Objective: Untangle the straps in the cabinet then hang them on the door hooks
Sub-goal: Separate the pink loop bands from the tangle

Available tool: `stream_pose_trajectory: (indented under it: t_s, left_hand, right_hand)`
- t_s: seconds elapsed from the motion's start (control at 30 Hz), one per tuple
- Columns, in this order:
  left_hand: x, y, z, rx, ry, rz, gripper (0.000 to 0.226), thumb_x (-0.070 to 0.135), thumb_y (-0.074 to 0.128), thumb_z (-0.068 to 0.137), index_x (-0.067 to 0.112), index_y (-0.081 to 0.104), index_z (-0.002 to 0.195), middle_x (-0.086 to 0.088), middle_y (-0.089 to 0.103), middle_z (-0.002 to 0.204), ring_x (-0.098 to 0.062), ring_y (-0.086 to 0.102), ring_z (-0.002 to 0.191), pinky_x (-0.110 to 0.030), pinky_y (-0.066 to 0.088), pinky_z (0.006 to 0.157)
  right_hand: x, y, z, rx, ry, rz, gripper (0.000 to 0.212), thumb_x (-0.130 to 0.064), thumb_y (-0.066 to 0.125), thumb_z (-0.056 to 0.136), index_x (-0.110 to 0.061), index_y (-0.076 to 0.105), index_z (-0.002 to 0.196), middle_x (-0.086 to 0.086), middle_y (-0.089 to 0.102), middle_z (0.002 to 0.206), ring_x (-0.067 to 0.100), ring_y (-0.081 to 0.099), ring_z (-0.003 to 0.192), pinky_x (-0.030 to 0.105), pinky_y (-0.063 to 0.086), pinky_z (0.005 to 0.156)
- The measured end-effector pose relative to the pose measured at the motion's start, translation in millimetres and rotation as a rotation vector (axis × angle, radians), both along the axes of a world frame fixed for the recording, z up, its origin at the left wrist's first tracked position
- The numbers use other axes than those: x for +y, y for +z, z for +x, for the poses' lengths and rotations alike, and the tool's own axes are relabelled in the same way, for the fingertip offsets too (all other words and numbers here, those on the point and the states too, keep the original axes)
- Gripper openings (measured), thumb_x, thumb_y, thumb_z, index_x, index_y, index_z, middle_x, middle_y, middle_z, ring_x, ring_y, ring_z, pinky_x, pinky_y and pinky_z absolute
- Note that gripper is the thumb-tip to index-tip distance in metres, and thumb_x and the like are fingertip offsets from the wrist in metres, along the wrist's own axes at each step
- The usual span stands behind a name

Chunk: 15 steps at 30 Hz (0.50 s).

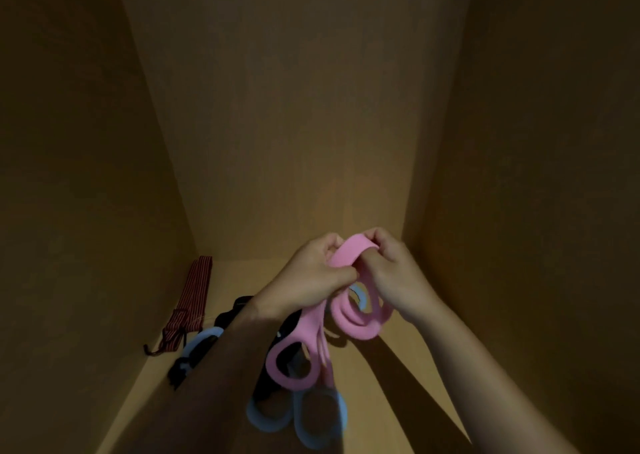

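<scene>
Both hands hold a pink strap (349,252) above the cabinet floor. My left hand (311,277) grips it from the left. My right hand (391,270) pinches its top loop from the right. Pink loops (294,363) hang below the hands, tangled with a blue strap (311,415) and a black strap (273,384). Another blue loop (201,341) and more black strap (180,370) lie on the floor to the left, partly hidden by my left forearm.
A red-and-black striped strap (190,301) lies against the left wall on the cabinet floor (408,384). The cabinet's back wall (294,124) and side walls enclose the dim space. No door hooks are in view.
</scene>
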<state>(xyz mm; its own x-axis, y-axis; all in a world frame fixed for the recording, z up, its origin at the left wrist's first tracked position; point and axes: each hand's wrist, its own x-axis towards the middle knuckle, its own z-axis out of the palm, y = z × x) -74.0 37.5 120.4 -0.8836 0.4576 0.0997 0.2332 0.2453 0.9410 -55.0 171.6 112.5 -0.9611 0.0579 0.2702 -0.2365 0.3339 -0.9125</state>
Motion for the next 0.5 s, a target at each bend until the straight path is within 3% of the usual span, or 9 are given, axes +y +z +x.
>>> stream_pose_trajectory:
  t_s: [0.07, 0.23, 0.37, 0.43, 0.5]
  left_hand:
    - [1.3, -9.0, -2.7, -0.072, -0.052, 0.019, 0.013, 0.004, 0.060, 0.081, 0.009, 0.058, 0.093, -0.004, 0.065, 0.074, -0.013, 0.063, 0.062, -0.021, 0.047, 0.057]
    - [3.6, -14.6, -14.6, -0.189, -0.143, 0.207, 0.012, -0.001, 0.057, 0.084, 0.011, 0.059, 0.083, 0.006, 0.063, 0.058, -0.006, 0.058, 0.053, -0.015, 0.045, 0.054]
    - [21.7, -5.3, -23.0, -0.306, -0.237, 0.451, 0.014, 0.009, 0.056, 0.081, 0.011, 0.067, 0.091, 0.000, 0.067, 0.074, -0.009, 0.062, 0.071, -0.021, 0.052, 0.068]
    - [37.9, -2.3, -27.0, -0.306, -0.248, 0.430, 0.018, 0.009, 0.054, 0.084, 0.013, 0.069, 0.094, -0.005, 0.068, 0.086, -0.015, 0.063, 0.084, -0.031, 0.052, 0.083]
    - [54.1, 0.1, -30.8, -0.269, -0.221, 0.357, 0.020, 0.009, 0.052, 0.088, 0.016, 0.070, 0.092, -0.005, 0.068, 0.090, -0.019, 0.062, 0.089, -0.037, 0.047, 0.090]
  right_hand:
    - [4.1, -2.4, -1.1, 0.020, -0.062, -0.035, 0.016, -0.005, 0.041, 0.090, -0.015, 0.053, 0.089, -0.002, 0.056, 0.078, 0.010, 0.051, 0.068, 0.024, 0.040, 0.060]
    - [28.6, -14.2, -3.7, -0.010, -0.098, -0.048, 0.022, -0.006, 0.042, 0.093, -0.020, 0.058, 0.087, -0.002, 0.062, 0.081, 0.013, 0.057, 0.076, 0.025, 0.043, 0.068]
    - [45.1, -26.6, -5.5, -0.086, -0.022, -0.038, 0.019, -0.020, 0.048, 0.094, -0.017, 0.067, 0.097, 0.004, 0.068, 0.085, 0.015, 0.063, 0.079, 0.026, 0.048, 0.073]
    - [53.5, -27.6, -6.4, -0.114, 0.034, -0.109, 0.022, -0.021, 0.048, 0.095, -0.013, 0.068, 0.098, 0.012, 0.070, 0.089, 0.019, 0.067, 0.079, 0.025, 0.053, 0.071]
    - [62.1, -28.8, -5.8, -0.136, 0.070, -0.166, 0.022, -0.018, 0.046, 0.095, -0.012, 0.068, 0.095, 0.005, 0.071, 0.084, 0.010, 0.067, 0.071, 0.017, 0.054, 0.064]
